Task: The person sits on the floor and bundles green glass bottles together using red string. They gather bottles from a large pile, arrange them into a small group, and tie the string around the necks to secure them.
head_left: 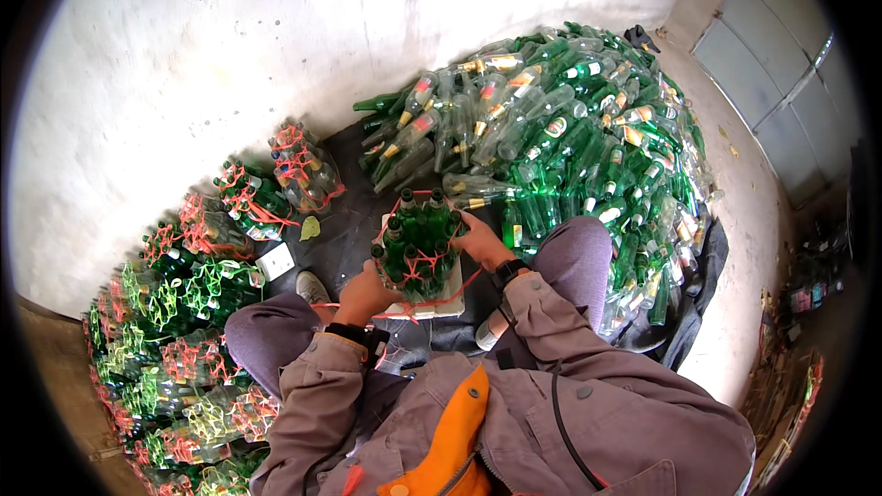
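A bundle of upright green glass bottles (418, 243) stands between my knees on a pale, low block (448, 301). Red plastic cord (424, 260) crosses between the bottle necks, and a loose length runs along the near side of the bundle. My left hand (366, 292) is closed against the bundle's near left side, its fingertips partly hidden. On the right side, my right hand (480, 241) curls round the outer bottles near their necks. Whether either hand also pinches the cord cannot be made out.
A large heap of loose green and clear bottles (560, 129) lies ahead and right, against the white wall (276, 28). Tied bottle bundles (197, 358) crowd the left side. A dark sheet (354, 207) covers the floor, with a leaf (310, 228) and a white card (276, 262) nearby.
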Available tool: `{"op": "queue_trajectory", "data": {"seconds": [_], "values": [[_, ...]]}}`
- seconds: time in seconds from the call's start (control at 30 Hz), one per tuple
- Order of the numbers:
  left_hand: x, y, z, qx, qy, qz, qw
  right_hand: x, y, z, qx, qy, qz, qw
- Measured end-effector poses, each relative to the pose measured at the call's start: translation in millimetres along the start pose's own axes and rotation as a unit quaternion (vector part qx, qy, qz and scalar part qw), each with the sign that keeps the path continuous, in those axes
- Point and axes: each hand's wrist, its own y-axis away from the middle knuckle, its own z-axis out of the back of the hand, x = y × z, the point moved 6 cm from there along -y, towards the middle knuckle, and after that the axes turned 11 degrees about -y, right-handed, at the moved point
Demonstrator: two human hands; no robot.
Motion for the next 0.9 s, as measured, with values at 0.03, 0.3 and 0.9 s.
{"op": "queue_trajectory", "data": {"seconds": [0.03, 0.3, 0.9], "values": [[0.8, -0.6, -5.5, -0.027, 0.007, 0.011, 1.0, 1.1, -0.8, -1.8, 0.003, 0.002, -0.008, 1.0], [-4.6, -11.8, -13.3, -0.109, 0.014, 0.051, 0.993, 10.0, -0.9, -8.5, 0.002, 0.038, -0.002, 0.999], [2.5, -53.5, 32.1, -0.153, -0.107, 0.065, 0.98, -32.3, 50.4, -32.2, -0.116, 0.078, -0.01, 0.99]]}}
